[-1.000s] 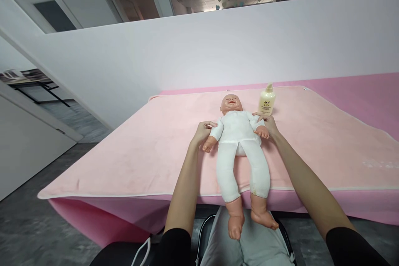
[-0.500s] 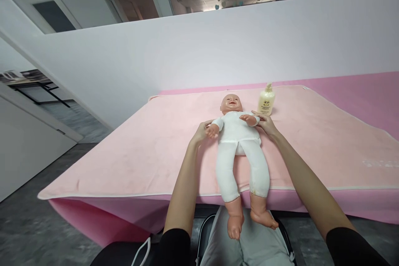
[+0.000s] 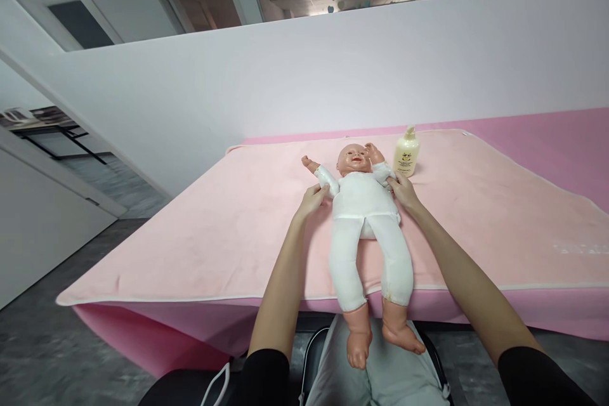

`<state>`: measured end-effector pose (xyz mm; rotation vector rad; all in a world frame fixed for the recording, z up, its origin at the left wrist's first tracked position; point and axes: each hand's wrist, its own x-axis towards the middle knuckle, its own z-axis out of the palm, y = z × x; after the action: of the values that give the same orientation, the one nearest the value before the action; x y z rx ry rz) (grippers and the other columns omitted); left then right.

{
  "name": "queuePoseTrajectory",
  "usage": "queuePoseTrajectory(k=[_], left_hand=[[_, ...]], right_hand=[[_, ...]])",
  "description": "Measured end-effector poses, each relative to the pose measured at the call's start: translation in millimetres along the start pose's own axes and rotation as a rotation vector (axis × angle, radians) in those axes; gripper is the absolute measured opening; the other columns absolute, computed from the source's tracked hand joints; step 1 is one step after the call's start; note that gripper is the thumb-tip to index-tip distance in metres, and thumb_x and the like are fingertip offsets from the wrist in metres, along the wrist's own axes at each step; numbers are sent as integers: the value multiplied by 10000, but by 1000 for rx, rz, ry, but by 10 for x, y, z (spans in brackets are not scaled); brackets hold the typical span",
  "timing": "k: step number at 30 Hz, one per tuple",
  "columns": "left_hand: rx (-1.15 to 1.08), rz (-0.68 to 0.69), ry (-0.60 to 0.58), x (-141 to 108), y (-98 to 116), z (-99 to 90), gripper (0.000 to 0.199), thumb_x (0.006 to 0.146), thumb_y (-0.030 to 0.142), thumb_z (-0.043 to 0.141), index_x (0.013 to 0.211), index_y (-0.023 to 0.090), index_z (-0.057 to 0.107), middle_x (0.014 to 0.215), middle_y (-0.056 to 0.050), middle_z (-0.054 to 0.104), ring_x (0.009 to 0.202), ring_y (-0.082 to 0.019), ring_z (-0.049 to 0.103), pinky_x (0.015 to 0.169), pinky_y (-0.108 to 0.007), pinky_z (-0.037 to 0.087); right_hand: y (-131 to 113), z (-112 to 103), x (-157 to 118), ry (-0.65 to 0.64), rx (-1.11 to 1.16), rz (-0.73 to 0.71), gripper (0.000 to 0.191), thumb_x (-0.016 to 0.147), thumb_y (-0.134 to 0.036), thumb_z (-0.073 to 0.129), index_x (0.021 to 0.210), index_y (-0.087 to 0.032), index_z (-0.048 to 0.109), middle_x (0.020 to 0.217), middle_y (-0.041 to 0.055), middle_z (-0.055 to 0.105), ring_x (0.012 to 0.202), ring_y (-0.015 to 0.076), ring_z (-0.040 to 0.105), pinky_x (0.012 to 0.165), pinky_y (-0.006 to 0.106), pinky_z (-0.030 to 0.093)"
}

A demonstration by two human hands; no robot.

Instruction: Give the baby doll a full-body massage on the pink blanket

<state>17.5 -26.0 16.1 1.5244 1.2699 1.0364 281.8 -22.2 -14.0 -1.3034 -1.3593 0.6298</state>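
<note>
A baby doll (image 3: 365, 196) with a white cloth body lies on its back on a pink blanket (image 3: 238, 228), its feet hanging past the front edge over my lap. My left hand (image 3: 314, 198) is closed on the doll's arm at the left, pinching the white sleeve. On the other side, my right hand (image 3: 402, 190) grips the doll's other arm, some fingers hidden behind it. Both doll arms point up, one out to the side and one beside the head. A pale yellow pump bottle (image 3: 406, 152) stands upright just beyond my right hand.
Under the blanket a darker pink cover (image 3: 566, 152) drapes the table and hangs over its front. A white wall (image 3: 333, 76) rises behind. Below the table edge are my legs in grey trousers (image 3: 380, 368), a black chair (image 3: 176, 387) and a white cable (image 3: 221, 387).
Both doll arms have swung upward from beside the body, toward the head. My hands have shifted only slightly and now hold the arms by the sleeves.
</note>
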Motion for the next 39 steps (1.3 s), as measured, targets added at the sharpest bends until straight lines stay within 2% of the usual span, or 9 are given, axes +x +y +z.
queuePoseTrajectory(k=[5, 9, 14, 18, 22, 29, 39], left_hand=[[41, 24, 18, 79, -107, 30, 357, 760, 453, 495, 899, 134, 575, 696, -12, 525, 534, -88, 430, 478, -209, 346], [124, 45, 35, 108, -161, 47, 383, 790, 455, 437, 931, 133, 590, 732, -33, 572, 545, -105, 450, 487, -221, 347], [364, 170, 100, 39, -94, 71, 370, 832, 409, 381, 958, 143, 605, 817, -58, 624, 665, -158, 496, 609, -260, 360], [479, 205, 108, 4, -47, 95, 373, 850, 390, 345, 970, 159, 612, 807, -58, 632, 686, -184, 508, 630, -271, 348], [461, 187, 98, 26, -49, 111, 352, 845, 379, 357, 898, 162, 628, 792, -55, 635, 679, -183, 513, 618, -263, 336], [496, 121, 102, 86, -84, 107, 361, 829, 417, 380, 658, 171, 583, 616, -25, 568, 563, -149, 456, 530, -249, 263], [704, 30, 113, 74, -48, 163, 430, 854, 425, 267, 667, 182, 570, 730, -84, 631, 662, -199, 538, 541, -264, 286]], right_hand=[[-18, 1, -27, 23, -156, -45, 317, 785, -451, 408, 871, -177, 544, 874, 61, 585, 831, 200, 505, 743, 323, 388], [-83, -22, -59, -4, -273, -38, 318, 807, -455, 364, 841, -181, 522, 877, 77, 579, 830, 220, 506, 737, 342, 375], [-106, -34, -50, -67, -277, -68, 293, 804, -460, 362, 788, -197, 489, 850, 64, 567, 793, 209, 494, 713, 328, 364], [-84, -29, -50, -105, -251, -53, 301, 812, -476, 345, 747, -204, 457, 802, 44, 537, 769, 203, 490, 691, 322, 353], [-62, -21, -56, -117, -243, -24, 306, 820, -481, 334, 718, -208, 426, 778, 28, 511, 757, 194, 485, 681, 315, 346], [-63, -3, -55, -112, -264, -6, 292, 826, -463, 333, 704, -213, 421, 767, 21, 506, 750, 190, 480, 668, 308, 338], [-49, 16, -57, -105, -297, -33, 274, 832, -450, 335, 771, -218, 467, 857, 41, 565, 786, 201, 496, 710, 327, 369]])
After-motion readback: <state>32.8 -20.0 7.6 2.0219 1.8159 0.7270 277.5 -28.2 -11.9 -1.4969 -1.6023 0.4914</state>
